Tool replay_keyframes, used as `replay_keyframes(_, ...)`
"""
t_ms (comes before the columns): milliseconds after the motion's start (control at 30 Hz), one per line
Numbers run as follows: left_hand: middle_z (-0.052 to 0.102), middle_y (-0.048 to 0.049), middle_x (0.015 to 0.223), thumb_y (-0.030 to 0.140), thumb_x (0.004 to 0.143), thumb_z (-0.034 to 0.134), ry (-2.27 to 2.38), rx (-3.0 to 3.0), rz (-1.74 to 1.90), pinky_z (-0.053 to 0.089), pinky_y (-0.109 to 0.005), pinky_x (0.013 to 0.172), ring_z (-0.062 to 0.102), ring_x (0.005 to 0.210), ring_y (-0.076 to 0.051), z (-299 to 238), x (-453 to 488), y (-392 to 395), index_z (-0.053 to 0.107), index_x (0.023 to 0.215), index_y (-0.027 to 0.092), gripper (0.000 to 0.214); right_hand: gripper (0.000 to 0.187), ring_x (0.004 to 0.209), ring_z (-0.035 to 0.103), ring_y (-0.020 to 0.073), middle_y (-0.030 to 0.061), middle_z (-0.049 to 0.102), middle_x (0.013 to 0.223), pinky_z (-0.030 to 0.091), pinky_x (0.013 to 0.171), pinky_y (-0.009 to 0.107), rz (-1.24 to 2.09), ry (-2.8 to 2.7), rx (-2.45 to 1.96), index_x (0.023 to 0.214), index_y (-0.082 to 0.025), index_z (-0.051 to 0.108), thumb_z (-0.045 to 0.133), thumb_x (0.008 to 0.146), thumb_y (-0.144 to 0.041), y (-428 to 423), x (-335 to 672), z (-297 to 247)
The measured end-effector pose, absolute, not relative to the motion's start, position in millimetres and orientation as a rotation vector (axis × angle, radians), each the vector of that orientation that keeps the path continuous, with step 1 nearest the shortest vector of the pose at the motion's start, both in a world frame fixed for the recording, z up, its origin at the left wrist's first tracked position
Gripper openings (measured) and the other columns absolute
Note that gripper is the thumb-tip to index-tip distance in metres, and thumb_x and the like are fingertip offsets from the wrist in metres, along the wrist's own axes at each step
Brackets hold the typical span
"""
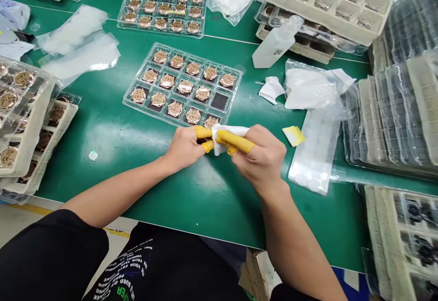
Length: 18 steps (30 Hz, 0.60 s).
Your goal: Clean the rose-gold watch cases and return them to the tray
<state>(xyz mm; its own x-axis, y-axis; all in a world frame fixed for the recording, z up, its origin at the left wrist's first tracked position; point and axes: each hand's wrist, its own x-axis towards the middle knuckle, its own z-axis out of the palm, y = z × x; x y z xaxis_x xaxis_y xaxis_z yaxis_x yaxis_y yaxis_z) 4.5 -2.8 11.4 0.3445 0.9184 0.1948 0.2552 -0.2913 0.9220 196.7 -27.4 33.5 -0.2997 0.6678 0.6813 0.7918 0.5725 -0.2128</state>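
1. Head view: green worktop (219, 191), shiny, crossed by a pale seam.
2. Left hand (186, 145): yellow finger covers; thumb and forefinger pinching a small part (201, 140), mostly hidden, kind not legible.
3. Right hand (263, 152): yellow finger covers; fingers pressed together on a white cloth (216, 148), which meets the left fingertips.
4. Position of part and cloth: above the worktop, at the near right corner of the near tray (219, 101).
5. Near tray: clear, tilted to the view; rose-gold watches (185, 87) in three rows, CE marks up.
6. Far tray (150, 30): similar, also filled with watches.
7. White bottle (273, 47), leaning, beside the stacked trays (385, 18) at upper right.
8. Bag (303, 86) of white material, lying against a clear strip (316, 150).
9. Yellow-and-white pad (293, 135), just left of the strip.
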Motion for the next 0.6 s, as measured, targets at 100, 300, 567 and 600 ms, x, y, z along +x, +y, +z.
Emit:
replay_keyframes(100, 0.076, 0.001, 0.071, 0.016, 0.08, 0.069, 1.066, 1.77, 1.025, 0.049, -0.027, 0.068, 0.067, 0.069, -0.015, 9.9, 5.5, -5.0, 0.081, 0.073, 0.021, 0.015, 0.035, 0.059, 0.048, 0.015, -0.0004, 0.059, 0.06, 0.033, 0.055, 0.031, -0.286, -2.057, -1.07, 0.092, -0.027, 0.08, 0.058, 0.083, -0.002, -27.1, 192.0, 29.7)
replay_keyframes(300, 0.085, -0.0035, 0.109, 0.032, 0.081, 0.083, 1.012, 1.298, 1.142, 0.063, -0.037, 0.095, 0.079, 0.101, -0.024, 1.5, 11.0, -6.5, 0.087, 0.105, 0.026, 0.025, 0.034, 0.057, 0.055, 0.0136, 0.0009, 0.067, 0.069, 0.037, 0.053, 0.028, -0.086, -1.828, -1.167, 0.101, -0.026, 0.082, 0.06, 0.083, -0.008, -22.0, 195.9, 18.3)
replay_keyframes(567, 0.084, -0.0043, 0.108, 0.029, 0.08, 0.087, 1.012, 1.286, 1.184, 0.063, -0.039, 0.102, 0.08, 0.105, -0.024, -1.7, 8.3, -3.4, 0.086, 0.101, 0.025, 0.022, 0.021, 0.056, 0.048, 0.0133, 0.0017, 0.057, 0.065, 0.038, 0.054, 0.028, 0.567, -1.616, -1.406, 0.073, -0.021, 0.066, 0.061, 0.091, -0.032, -23.6, 183.5, 24.6)
replay_keyframes(600, 0.085, -0.0045, 0.107, 0.03, 0.079, 0.088, 0.989, 1.277, 1.183, 0.064, -0.039, 0.1, 0.08, 0.103, -0.023, -2.6, 8.4, -1.5, 0.086, 0.1, 0.024, 0.022, 0.026, 0.053, 0.046, 0.0128, 0.0006, 0.055, 0.062, 0.038, 0.052, 0.028, 0.858, -1.504, -1.36, 0.072, -0.021, 0.062, 0.061, 0.092, -0.038, -23.0, 185.2, 26.3)
